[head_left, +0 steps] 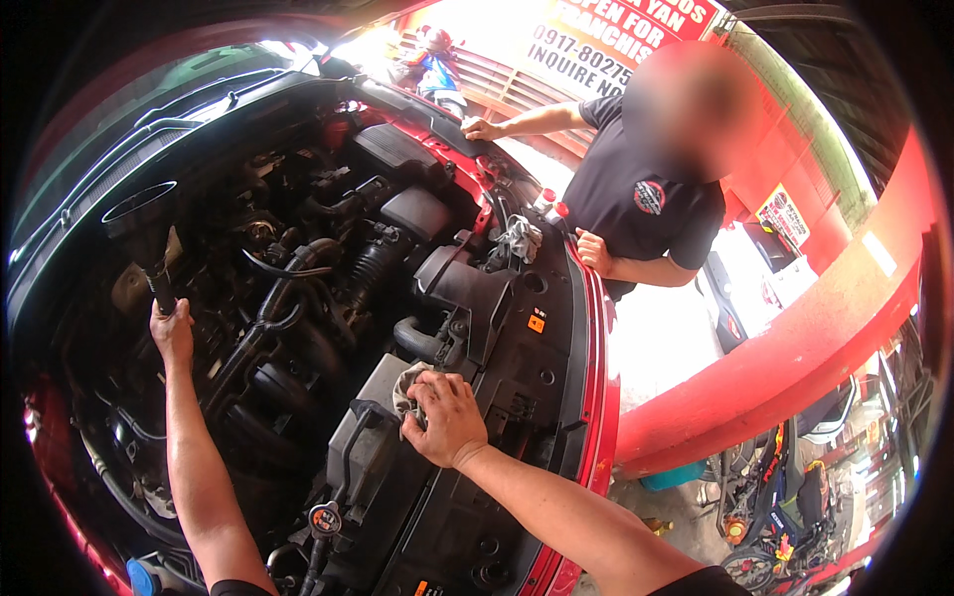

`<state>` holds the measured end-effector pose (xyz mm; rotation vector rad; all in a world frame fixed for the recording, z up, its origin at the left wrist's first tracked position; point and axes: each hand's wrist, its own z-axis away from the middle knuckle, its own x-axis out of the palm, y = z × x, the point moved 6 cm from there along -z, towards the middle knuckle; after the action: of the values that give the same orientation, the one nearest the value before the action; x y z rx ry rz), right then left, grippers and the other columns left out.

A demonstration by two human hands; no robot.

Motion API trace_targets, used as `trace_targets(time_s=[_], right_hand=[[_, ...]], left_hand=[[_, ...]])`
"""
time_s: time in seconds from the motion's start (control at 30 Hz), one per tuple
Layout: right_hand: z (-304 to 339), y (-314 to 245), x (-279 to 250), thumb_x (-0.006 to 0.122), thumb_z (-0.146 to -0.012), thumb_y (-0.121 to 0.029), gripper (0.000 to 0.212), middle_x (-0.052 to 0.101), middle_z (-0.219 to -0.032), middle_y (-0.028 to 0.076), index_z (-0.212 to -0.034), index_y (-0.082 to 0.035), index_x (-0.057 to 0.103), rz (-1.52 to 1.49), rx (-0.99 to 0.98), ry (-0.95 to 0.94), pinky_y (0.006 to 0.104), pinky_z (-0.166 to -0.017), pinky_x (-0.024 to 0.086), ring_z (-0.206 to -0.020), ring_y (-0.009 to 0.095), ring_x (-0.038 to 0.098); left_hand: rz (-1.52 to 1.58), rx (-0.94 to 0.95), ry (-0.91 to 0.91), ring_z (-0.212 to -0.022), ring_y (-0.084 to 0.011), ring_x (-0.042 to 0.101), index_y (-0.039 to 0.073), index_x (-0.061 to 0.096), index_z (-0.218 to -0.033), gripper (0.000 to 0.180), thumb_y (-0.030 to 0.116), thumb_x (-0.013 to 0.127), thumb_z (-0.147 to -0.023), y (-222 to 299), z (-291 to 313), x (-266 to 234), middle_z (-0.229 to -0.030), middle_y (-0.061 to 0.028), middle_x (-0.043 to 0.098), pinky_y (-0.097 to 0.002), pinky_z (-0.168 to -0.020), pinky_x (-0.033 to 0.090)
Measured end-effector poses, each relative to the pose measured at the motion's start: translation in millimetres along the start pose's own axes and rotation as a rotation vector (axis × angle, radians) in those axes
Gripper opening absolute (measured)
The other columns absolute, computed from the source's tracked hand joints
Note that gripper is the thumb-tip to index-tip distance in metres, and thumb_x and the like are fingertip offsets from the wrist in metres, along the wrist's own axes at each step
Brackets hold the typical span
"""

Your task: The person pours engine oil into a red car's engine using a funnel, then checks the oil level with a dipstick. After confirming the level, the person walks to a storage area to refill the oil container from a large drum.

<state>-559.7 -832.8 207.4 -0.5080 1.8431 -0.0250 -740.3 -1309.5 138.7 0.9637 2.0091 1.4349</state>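
Note:
In the open engine bay (288, 328) of a red car, my left hand (173, 333) is closed around the narrow neck of a black funnel (136, 224). The funnel stands upright with its wide mouth on top, at the bay's far left. My right hand (447, 415) rests with bent fingers against a crumpled greyish rag (404, 383), pressing it on a grey box (376, 385) near the front of the bay. A black hose runs beside that box down to a round metal cap (324, 519). What lies under the rag is hidden.
Another person in a dark shirt (636, 189) leans at the car's front edge, hands on the fender and front panel. A second crumpled rag (520, 238) lies by two red-capped bottles (545, 201). A blue cap (142, 576) is at lower left. Motorcycles (775, 507) stand beyond a red curved wall (735, 397).

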Motion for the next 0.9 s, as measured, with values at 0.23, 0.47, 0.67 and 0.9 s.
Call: trace_targets(time_s=[0.23,0.47,0.67,0.9], right_hand=[[-0.2,0.6,2.3,0.065,-0.081,-0.030,0.033,0.054,-0.127,0.007,-0.108,-0.012,0.062,-0.011,0.016,-0.016,0.0448,-0.104,0.039,-0.120,0.030,0.048],[-0.2,0.4,2.1,0.066,-0.080,-0.030,0.035,0.055,-0.126,0.007,-0.110,-0.013,0.063,-0.014,0.018,-0.020,0.0448,-0.105,0.039,-0.120,0.030,0.049],[-0.3,0.5,0.2,0.070,-0.076,-0.027,0.033,0.056,-0.122,0.007,-0.106,-0.013,0.064,-0.021,-0.008,0.039,0.0442,-0.101,0.042,-0.115,0.030,0.050],[-0.5,-0.2,-0.3,0.069,-0.076,-0.027,0.034,0.056,-0.123,0.007,-0.106,-0.012,0.064,-0.020,0.006,0.026,0.0440,-0.102,0.041,-0.115,0.030,0.050]], left_hand=[[0.030,0.023,-0.001,-0.056,-0.0069,0.050,0.010,0.057,-0.092,0.009,0.010,0.066,-0.090,-6.9,-4.9,-3.5,-0.065,0.0031,0.054,-0.0241,-0.053,0.038],[0.019,0.025,0.010,-0.056,-0.0053,0.049,0.011,0.057,-0.089,0.010,0.010,0.066,-0.090,-3.5,-1.7,-2.8,-0.065,0.0043,0.053,-0.0228,-0.052,0.037],[0.039,0.030,0.002,-0.056,-0.0053,0.050,0.011,0.057,-0.089,0.011,0.009,0.067,-0.090,-10.4,-4.3,-3.0,-0.065,0.0044,0.053,-0.0228,-0.052,0.037],[0.030,0.034,0.015,-0.055,-0.0051,0.049,0.011,0.057,-0.089,0.009,0.009,0.066,-0.090,-8.8,-4.1,-2.8,-0.065,0.0044,0.052,-0.0229,-0.052,0.036]])
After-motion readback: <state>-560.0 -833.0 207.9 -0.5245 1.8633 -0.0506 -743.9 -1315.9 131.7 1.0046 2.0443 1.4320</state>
